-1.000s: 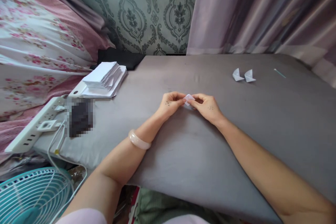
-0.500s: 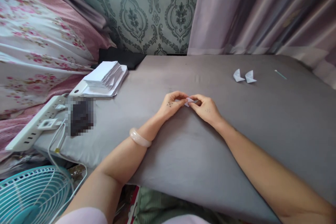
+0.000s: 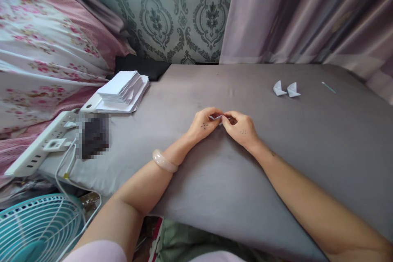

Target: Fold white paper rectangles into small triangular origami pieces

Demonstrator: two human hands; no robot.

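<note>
Between my two hands is a small folded piece of white paper (image 3: 220, 118), mostly hidden by the fingers. My left hand (image 3: 205, 123) pinches its left side between thumb and fingers. On the other side, my right hand (image 3: 241, 129) grips it the same way, and the fingertips of both hands almost meet. Two white folded paper boats (image 3: 279, 89) stand side by side on the grey cloth-covered table (image 3: 245, 188), farther back and to the right of my hands.
At the back left lies a stack of white paper (image 3: 119, 88), near a black cloth (image 3: 141, 66). A white power strip (image 3: 39, 143) with cables runs along the left edge, beside a blurred dark object (image 3: 94, 136). A turquoise fan (image 3: 39, 229) stands lower left. A thin stick (image 3: 329, 87) lies far right.
The folded paper has tipped and closed up between my fingers, so less of it shows. My left hand has shifted slightly right, and both hands have drawn closer together.
</note>
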